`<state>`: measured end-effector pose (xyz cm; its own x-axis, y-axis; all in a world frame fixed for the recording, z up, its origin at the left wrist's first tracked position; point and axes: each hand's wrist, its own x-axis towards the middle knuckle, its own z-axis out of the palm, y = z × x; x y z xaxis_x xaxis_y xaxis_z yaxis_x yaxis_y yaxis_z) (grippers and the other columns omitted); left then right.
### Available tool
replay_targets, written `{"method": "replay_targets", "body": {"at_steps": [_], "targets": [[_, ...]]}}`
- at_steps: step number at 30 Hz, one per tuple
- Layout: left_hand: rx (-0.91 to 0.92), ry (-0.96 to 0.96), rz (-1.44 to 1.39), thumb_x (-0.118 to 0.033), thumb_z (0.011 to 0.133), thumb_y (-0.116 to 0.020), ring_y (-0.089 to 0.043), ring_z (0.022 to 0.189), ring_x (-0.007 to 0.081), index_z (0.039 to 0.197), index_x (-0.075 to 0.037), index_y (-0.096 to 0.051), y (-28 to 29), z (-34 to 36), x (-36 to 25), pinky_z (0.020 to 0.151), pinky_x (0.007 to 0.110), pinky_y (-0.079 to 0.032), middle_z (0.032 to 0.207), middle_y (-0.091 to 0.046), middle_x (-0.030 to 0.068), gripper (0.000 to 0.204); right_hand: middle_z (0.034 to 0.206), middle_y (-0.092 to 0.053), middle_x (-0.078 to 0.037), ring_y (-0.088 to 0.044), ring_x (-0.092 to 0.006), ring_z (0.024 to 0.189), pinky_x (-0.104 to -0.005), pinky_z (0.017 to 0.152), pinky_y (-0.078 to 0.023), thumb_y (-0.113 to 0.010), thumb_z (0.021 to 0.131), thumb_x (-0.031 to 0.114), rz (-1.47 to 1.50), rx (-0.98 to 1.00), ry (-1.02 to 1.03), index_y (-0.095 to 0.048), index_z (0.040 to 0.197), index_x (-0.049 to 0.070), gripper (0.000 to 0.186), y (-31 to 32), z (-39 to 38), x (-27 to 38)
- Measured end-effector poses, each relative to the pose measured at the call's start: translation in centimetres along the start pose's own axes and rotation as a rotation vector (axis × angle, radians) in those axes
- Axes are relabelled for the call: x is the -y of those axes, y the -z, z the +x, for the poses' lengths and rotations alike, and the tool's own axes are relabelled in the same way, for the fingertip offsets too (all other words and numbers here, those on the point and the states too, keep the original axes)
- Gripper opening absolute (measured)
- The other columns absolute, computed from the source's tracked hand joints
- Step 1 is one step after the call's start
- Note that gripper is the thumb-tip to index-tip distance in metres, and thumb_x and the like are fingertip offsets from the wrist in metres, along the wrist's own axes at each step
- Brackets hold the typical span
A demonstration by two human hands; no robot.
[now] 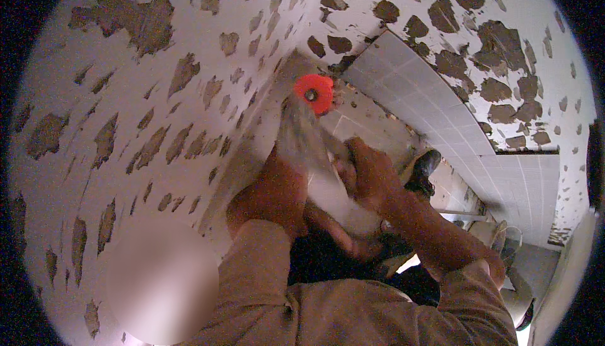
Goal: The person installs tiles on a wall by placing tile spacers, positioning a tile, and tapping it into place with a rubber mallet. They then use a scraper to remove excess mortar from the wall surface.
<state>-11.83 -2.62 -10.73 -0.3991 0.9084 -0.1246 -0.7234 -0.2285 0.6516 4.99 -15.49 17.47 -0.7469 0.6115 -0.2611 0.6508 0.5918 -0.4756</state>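
My left hand (pixel 270 198) is at the near end of a pale, motion-blurred flat piece (pixel 334 191) with grey smears, its fingers mostly hidden. My right hand (pixel 372 169) is closed around what looks like a tool handle beside that piece; the tool's blurred grey part reaches toward the corner. Just beyond sits a round red plastic object (pixel 320 84) with a dark centre, on the tiled floor (pixel 359 119) in the corner. A patch of skin under the pale piece is too unclear to name.
The left wall (pixel 126 81) and back wall (pixel 466 18) carry many mortar patches. Grey tiling (pixel 422 87) runs low along the back wall. A dark shoe (pixel 425 166) rests at the right; a bucket (pixel 495 236) and a pale panel edge (pixel 570 270) are farther right.
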Motion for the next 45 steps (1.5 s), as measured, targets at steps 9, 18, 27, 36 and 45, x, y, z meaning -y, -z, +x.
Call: {"method": "replay_targets", "body": {"at_steps": [9, 18, 27, 36, 45], "targets": [[-0.009, -0.034, -0.292, -0.026, 0.084, -0.066, -0.065, 0.068, 0.0242, 0.114, -0.007, -0.059, 2.0, -1.2, 1.9, 0.057, 0.035, -0.055, 0.092, -0.066, 0.0104, 0.035, 0.079, -0.063, -0.027, -0.062, -0.0493, 0.078, -0.0551, 0.067, -0.049, -0.054, 0.094, 0.037, 0.130, 0.003, 0.043, -0.048, 0.106, -0.001, 0.040, 0.0, -0.6, 1.2], [0.219, 0.095, -0.494, -0.025, 0.086, -0.065, -0.064, 0.067, 0.0232, 0.116, -0.006, -0.058, 4.1, 1.4, 3.7, 0.055, 0.034, -0.055, 0.092, -0.066, 0.0100, 0.037, 0.067, -0.060, -0.027, -0.061, -0.0490, 0.069, -0.0542, 0.063, -0.046, -0.043, 0.100, 0.042, 0.017, 0.046, -0.111, -0.049, 0.101, -0.002, 0.045, -0.2, -0.2, 0.6], [0.275, 0.182, -0.427, -0.025, 0.086, -0.066, -0.066, 0.069, 0.0223, 0.117, -0.004, -0.058, 2.7, 0.9, 3.8, 0.057, 0.034, -0.057, 0.094, -0.066, 0.0093, 0.038, 0.066, -0.059, -0.025, -0.060, -0.0473, 0.065, -0.0528, 0.059, -0.045, -0.048, 0.099, 0.036, 0.029, 0.007, -0.052, -0.049, 0.102, -0.001, 0.037, -1.6, -1.0, -1.3], [-0.006, -0.126, -0.408, -0.027, 0.088, -0.063, -0.064, 0.068, 0.0236, 0.105, -0.001, -0.061, -0.2, -0.2, 2.1, 0.060, 0.035, -0.056, 0.086, -0.065, 0.0091, 0.032, 0.064, -0.057, -0.024, -0.059, -0.0468, 0.063, -0.0514, 0.057, -0.044, -0.049, 0.099, 0.032, -0.023, -0.058, 0.025, -0.049, 0.101, -0.002, 0.034, -1.3, 1.5, -2.3], [0.221, -0.018, -0.118, -0.027, 0.086, -0.063, -0.063, 0.069, 0.0231, 0.097, -0.003, -0.061, -2.2, 1.0, 0.0, 0.059, 0.035, -0.053, 0.082, -0.065, 0.0080, 0.026, 0.068, -0.059, -0.027, -0.059, -0.0500, 0.068, -0.0541, 0.059, -0.044, -0.049, 0.099, 0.030, 0.046, -0.122, -0.053, -0.049, 0.100, -0.001, 0.030, -0.5, 0.7, -1.5]]}}
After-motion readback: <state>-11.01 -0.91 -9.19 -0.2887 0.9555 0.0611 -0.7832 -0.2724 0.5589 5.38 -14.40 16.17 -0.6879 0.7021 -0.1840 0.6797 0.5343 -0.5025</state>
